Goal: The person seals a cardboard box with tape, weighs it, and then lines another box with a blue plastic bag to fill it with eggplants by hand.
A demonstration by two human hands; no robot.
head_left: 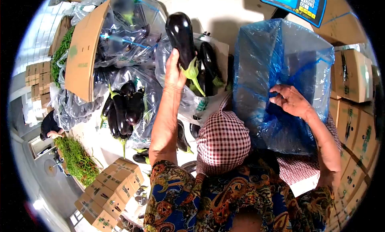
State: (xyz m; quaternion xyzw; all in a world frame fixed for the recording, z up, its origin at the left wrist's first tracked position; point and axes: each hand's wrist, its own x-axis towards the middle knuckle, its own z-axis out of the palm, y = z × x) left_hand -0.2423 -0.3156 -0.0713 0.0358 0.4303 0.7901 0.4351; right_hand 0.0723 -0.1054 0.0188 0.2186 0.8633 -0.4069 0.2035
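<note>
My left hand [175, 71] is wrapped round a large dark eggplant [179, 34], whose green stem points down and to the right. Under and beside it, more eggplants [207, 57] lie in a clear plastic bag [196, 107]. To the right, my right hand [289, 100] is over a box lined with a blue plastic bag [256, 67]. Its fingers are bent and apart, with nothing seen between them. A pile of eggplants [124, 107] rests on plastic left of my left forearm.
A scale with a blue panel [296, 3] stands at the top right. Carton stacks [355, 75] line the right side, and more cartons [108, 192] are at lower left. Green peppers [76, 160] lie at the left. A checked cloth cap [223, 143] is between my arms.
</note>
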